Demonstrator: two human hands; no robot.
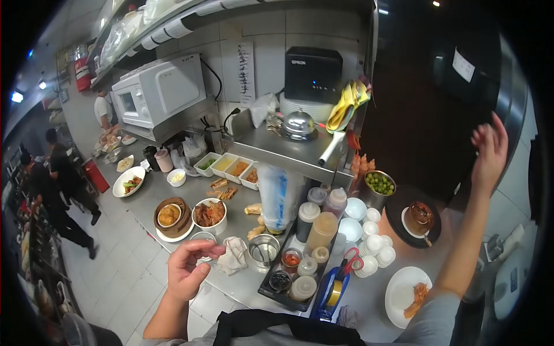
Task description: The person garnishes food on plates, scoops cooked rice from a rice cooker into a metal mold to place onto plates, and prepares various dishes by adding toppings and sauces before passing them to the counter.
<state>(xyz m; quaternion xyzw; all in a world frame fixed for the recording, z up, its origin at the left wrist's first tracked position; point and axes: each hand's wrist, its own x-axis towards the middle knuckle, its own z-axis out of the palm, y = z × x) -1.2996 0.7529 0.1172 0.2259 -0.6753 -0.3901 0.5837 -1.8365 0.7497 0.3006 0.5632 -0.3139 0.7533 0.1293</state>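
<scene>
My left hand [187, 271] hovers near the front edge of the steel counter, its fingers loosely curled and the thumb apart, with nothing in it. Just beyond it are a white tub [209, 226] of reddish-brown food, a crumpled cloth [232, 257] and a steel pot [264, 251] with utensils in it. My right hand [490, 153] is raised at the right before a dark panel, fingers spread and bare. Below that arm, a brown clay pot [419, 219] sits on a black tray [398, 214]. An oval white plate [398, 297] holds orange-brown food, partly behind my forearm.
A black caddy [277, 297] carries bottles and jars beside a tape dispenser [330, 297] and red scissors [350, 262]. Small white bowls [374, 245] stand stacked. Above are a shelf with a call bell [299, 126], a printer [312, 74] and a microwave [158, 92]. People [55, 190] are at left.
</scene>
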